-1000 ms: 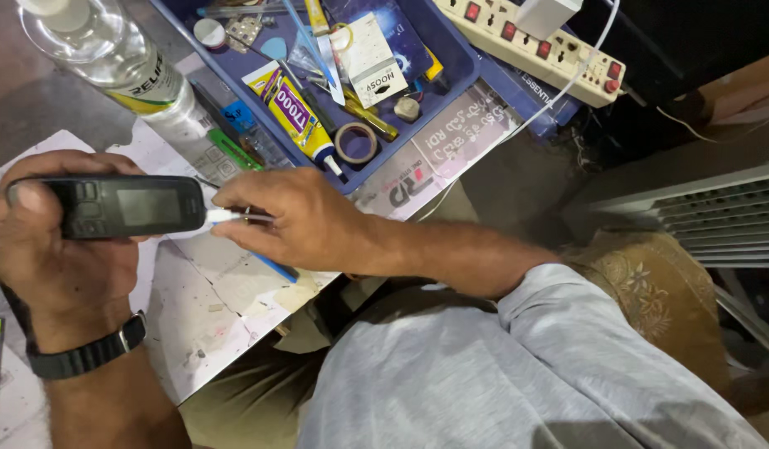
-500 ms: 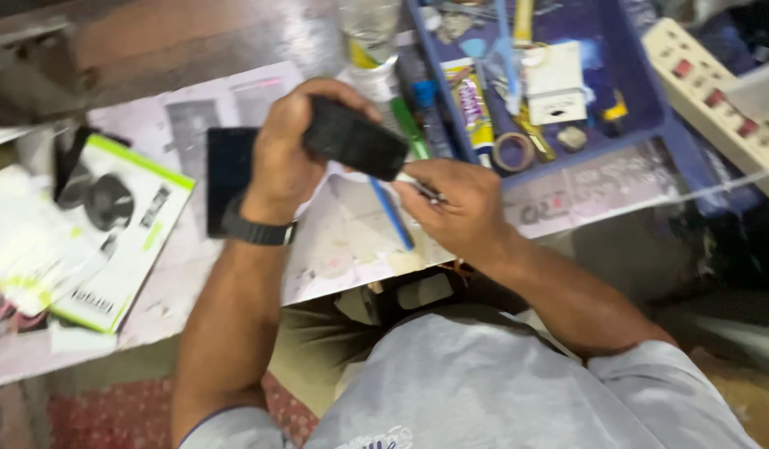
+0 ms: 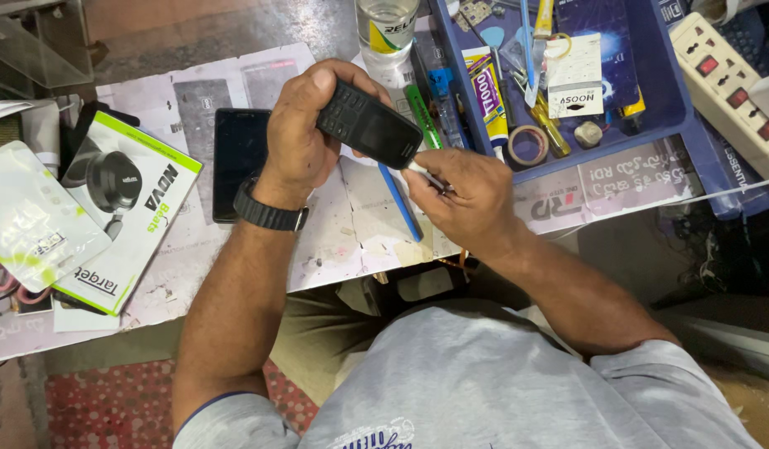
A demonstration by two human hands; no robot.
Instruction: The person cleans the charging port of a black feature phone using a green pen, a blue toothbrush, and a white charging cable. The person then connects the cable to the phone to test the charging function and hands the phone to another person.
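Over a paper-covered workbench [image 3: 351, 241], the person's left hand [image 3: 297, 141] is clamped around a black keypad phone [image 3: 369, 129], tilted. The right hand [image 3: 467, 195] pinches a thin tool [image 3: 424, 173] at its lower end, apparently probing there; steady aim seems needed.

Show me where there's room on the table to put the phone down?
Bare paper-covered tabletop lies between the flat black smartphone and the blue pen. The blue plastic tray is crowded, and the white-and-green earphone box fills the far side.

Evenly lit from above, sharp throughout.
Soft shadows beneath the left hand [image 3: 305, 137]; faint glare on the glossy packet [image 3: 31, 212] far left of it.
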